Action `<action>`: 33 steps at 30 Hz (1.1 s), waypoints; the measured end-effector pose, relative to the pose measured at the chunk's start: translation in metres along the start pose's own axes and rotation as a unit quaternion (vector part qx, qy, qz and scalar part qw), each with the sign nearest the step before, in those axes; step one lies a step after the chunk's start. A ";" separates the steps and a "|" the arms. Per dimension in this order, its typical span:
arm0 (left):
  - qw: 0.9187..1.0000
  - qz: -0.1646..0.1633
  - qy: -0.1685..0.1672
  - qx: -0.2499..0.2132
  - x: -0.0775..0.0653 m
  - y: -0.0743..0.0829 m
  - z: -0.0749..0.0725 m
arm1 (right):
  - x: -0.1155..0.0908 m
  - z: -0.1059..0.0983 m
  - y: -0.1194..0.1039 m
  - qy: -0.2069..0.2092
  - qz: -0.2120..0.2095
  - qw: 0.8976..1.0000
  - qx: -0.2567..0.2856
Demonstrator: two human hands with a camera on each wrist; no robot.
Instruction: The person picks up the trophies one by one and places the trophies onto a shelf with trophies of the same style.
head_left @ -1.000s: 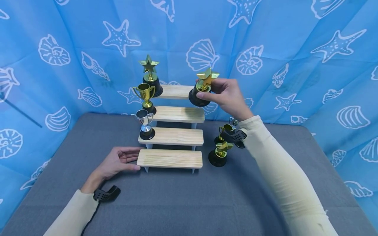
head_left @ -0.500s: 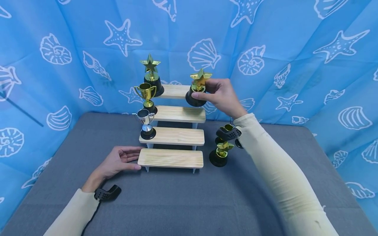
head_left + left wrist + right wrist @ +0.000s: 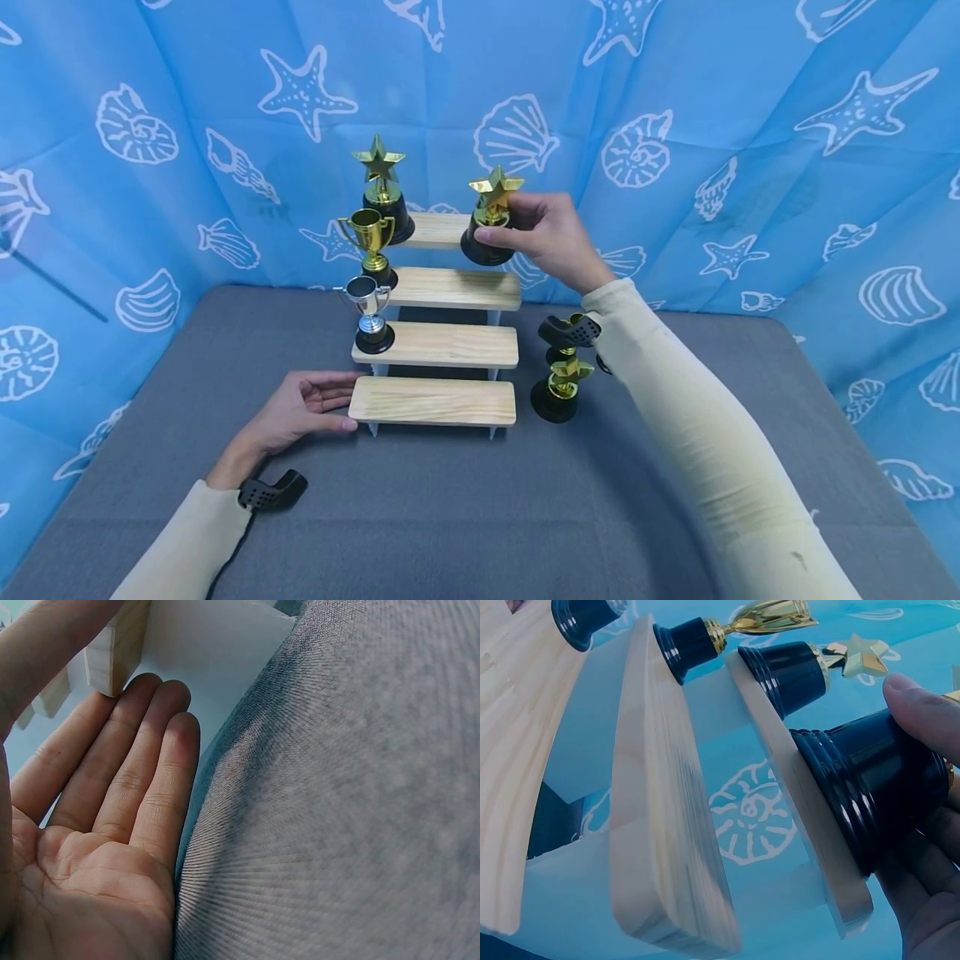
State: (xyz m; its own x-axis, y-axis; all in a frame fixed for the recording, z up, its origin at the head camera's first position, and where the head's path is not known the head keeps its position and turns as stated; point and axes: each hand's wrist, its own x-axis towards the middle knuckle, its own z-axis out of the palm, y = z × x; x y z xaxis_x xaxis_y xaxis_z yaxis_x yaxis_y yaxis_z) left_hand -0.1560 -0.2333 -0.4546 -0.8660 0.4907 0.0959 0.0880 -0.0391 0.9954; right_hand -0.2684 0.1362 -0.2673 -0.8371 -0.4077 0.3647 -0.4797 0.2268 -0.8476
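My right hand (image 3: 551, 237) pinches a gold star trophy (image 3: 492, 200) by its black base, thumb in front and fingers behind. In the right wrist view that base (image 3: 877, 780) is right at the top step's surface, near its right end. My left hand (image 3: 300, 412) lies at the left end of the lowest step of a wooden stepped stand (image 3: 435, 402), fingers extended, fingertips right at the wood's edge. On the stand's left side are another star trophy (image 3: 382, 192) on the top step, a gold cup trophy (image 3: 369, 242) below it and a silver cup trophy (image 3: 369, 312) lower still.
On the grey table (image 3: 450, 517), right of the stand, stands a star trophy (image 3: 558, 390). A gold cup trophy (image 3: 562, 352) behind it is partly hidden by the right wrist's black camera (image 3: 570, 332). A blue seashell curtain (image 3: 675, 67) hangs close behind the stand.
My right hand has moved left with the star trophy, bringing it from beyond the top step's right end to over that end. The left hand stays in place.
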 end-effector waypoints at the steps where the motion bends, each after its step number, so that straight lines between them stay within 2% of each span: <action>1: 1.000 0.000 0.000 0.001 0.000 0.000 0.000 | 0.001 0.001 0.000 -0.001 0.001 1.000 0.001; 18: 1.000 -0.004 0.002 0.001 0.000 0.002 0.002 | 0.016 0.010 -0.002 -0.008 0.031 0.999 0.009; 26: 1.000 0.000 -0.003 -0.003 -0.001 0.002 0.001 | 0.023 0.015 -0.001 -0.013 0.033 0.999 0.035; 33: 1.000 0.003 -0.004 -0.004 -0.001 0.002 0.001 | 0.028 0.018 -0.004 -0.022 0.040 0.998 0.033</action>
State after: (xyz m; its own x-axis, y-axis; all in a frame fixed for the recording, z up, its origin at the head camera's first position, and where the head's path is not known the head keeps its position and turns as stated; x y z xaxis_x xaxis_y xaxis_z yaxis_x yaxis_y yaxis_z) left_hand -0.1543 -0.2332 -0.4529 -0.8617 0.4972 0.1013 0.0884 -0.0494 0.9949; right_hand -0.2850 0.1078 -0.2603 -0.8595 -0.4287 0.2784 -0.3916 0.2022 -0.8976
